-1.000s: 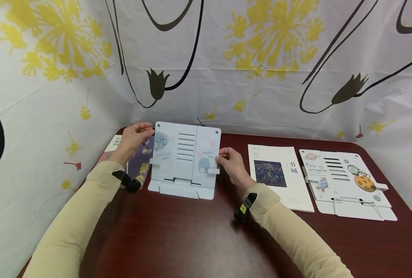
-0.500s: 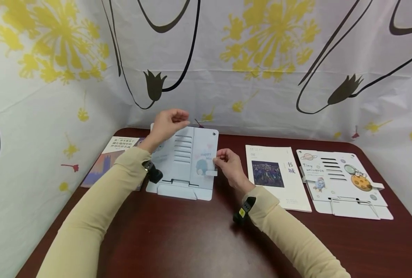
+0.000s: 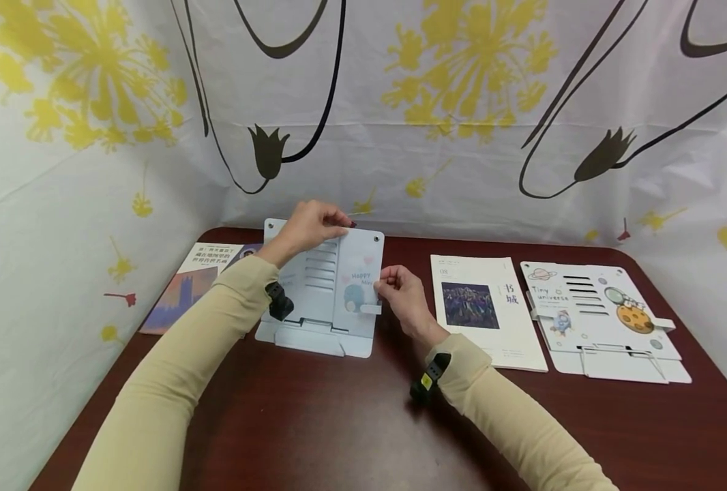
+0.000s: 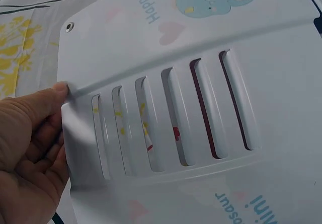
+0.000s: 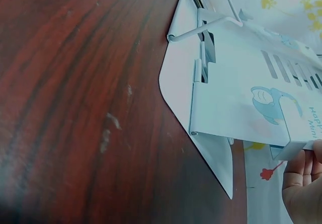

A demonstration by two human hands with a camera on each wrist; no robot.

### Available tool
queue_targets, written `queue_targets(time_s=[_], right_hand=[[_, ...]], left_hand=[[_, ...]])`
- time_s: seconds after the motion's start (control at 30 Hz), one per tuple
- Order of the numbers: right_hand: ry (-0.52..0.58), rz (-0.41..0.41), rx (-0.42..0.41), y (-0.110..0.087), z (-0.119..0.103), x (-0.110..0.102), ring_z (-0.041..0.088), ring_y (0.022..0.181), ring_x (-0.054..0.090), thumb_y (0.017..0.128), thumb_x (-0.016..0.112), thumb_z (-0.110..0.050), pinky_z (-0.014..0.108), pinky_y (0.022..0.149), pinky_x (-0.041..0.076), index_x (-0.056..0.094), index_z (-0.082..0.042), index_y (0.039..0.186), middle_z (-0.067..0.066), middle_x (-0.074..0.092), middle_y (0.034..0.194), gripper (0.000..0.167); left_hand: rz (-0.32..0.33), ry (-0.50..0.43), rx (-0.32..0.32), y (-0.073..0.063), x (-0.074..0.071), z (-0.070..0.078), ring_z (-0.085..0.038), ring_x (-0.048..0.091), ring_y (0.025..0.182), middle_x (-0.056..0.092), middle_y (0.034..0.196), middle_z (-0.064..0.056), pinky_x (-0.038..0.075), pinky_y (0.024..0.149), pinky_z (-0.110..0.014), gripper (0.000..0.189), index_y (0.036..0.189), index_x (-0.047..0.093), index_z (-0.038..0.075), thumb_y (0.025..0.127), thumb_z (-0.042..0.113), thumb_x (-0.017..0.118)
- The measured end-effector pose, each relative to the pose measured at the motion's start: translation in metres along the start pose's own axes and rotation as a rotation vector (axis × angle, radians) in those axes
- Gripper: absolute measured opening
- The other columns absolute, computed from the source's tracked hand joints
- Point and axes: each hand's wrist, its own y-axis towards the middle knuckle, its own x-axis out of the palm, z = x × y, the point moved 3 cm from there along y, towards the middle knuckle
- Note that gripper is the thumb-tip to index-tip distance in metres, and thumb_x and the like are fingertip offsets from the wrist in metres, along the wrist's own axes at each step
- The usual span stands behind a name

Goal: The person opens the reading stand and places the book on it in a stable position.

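A white book stand (image 3: 351,262) with slots and a pale blue dinosaur print is raised at a slant on the table. My left hand (image 3: 305,228) reaches across its front and pinches the top edge near the middle. In the left wrist view, the thumb of my left hand (image 4: 30,138) lies at that edge, fingers partly hidden behind. My right hand (image 3: 405,294) pinches the stand's right edge, just above the page clip (image 3: 371,309). The right wrist view shows the stand's hinged base plate (image 5: 176,73) on the table and its wire page holder (image 5: 204,28).
A colourful book (image 3: 182,290) lies left of the stand, partly covered by my left arm. To the right lie a cream book (image 3: 520,341) and a second white book stand (image 3: 590,327) with a space print. A patterned curtain (image 3: 462,177) hangs behind the table (image 3: 351,423).
My left hand has moved right from beside the stand's upper left corner, over its front, then down onto the top edge. My right hand keeps its hold on the right edge.
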Motion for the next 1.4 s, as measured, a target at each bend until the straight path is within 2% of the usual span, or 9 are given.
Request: queue_targets(time_s=[0.2,0.5,0.63,0.8,1.03,1.23,1.4], right_hand=[[0.026,0.018,-0.004,-0.006,0.001,0.002,0.018,0.077,0.049,0.09,0.058,0.001,0.039,0.077,0.048,0.055,0.0,0.101,0.01,0.054,0.09,0.012],[0.027,0.071,-0.005,-0.019,0.003,0.004,0.017,0.075,0.049,0.09,0.059,0.0,0.035,0.072,0.049,0.055,-0.001,0.102,0.009,0.054,0.091,0.012],[0.048,0.108,-0.025,-0.025,0.005,0.004,0.015,0.075,0.049,0.089,0.059,0.001,0.032,0.068,0.049,0.055,0.0,0.101,0.008,0.054,0.089,0.012],[0.051,0.164,-0.064,-0.033,0.004,0.003,0.016,0.074,0.05,0.088,0.059,0.002,0.03,0.066,0.049,0.056,0.001,0.101,0.01,0.055,0.089,0.013],[0.059,0.193,-0.093,-0.043,0.005,0.002,0.015,0.075,0.05,0.089,0.058,0.002,0.02,0.063,0.046,0.054,0.003,0.104,0.013,0.057,0.093,0.015],[0.065,0.23,-0.089,-0.051,0.006,0.003,0.013,0.074,0.051,0.089,0.059,0.002,0.017,0.062,0.045,0.054,0.002,0.104,0.013,0.058,0.093,0.016],[0.066,0.244,-0.097,-0.058,0.006,0.004,0.013,0.073,0.05,0.088,0.06,0.002,0.017,0.061,0.043,0.054,0.003,0.102,0.012,0.057,0.09,0.015]], left_hand=[[-0.007,0.009,0.001,0.0,0.0,-0.002,-0.018,0.063,0.085,0.072,0.094,-0.006,0.046,0.071,-0.03,0.012,0.094,0.074,0.01,0.087,0.018,0.069],[-0.01,0.058,0.023,-0.001,0.006,-0.004,-0.017,0.064,0.088,0.072,0.095,-0.003,0.047,0.075,-0.032,0.016,0.096,0.073,0.012,0.086,0.024,0.07],[-0.006,0.052,0.038,-0.002,0.009,-0.001,-0.018,0.064,0.088,0.072,0.094,-0.003,0.048,0.076,-0.033,0.016,0.094,0.073,0.012,0.085,0.025,0.07],[-0.015,-0.016,0.097,-0.001,0.011,0.005,-0.018,0.063,0.089,0.071,0.093,-0.004,0.048,0.077,-0.033,0.013,0.092,0.071,0.011,0.085,0.023,0.07],[-0.047,-0.102,0.196,0.001,0.015,0.008,-0.017,0.06,0.087,0.069,0.093,-0.004,0.046,0.072,-0.03,0.01,0.09,0.07,0.009,0.085,0.018,0.07],[-0.078,-0.095,0.312,0.004,0.016,0.014,-0.016,0.058,0.083,0.069,0.09,-0.005,0.046,0.07,-0.028,0.007,0.087,0.07,0.009,0.085,0.016,0.07],[-0.105,-0.075,0.38,0.006,0.017,0.018,-0.014,0.058,0.081,0.068,0.088,-0.003,0.047,0.071,-0.028,0.006,0.085,0.071,0.01,0.084,0.016,0.071]])
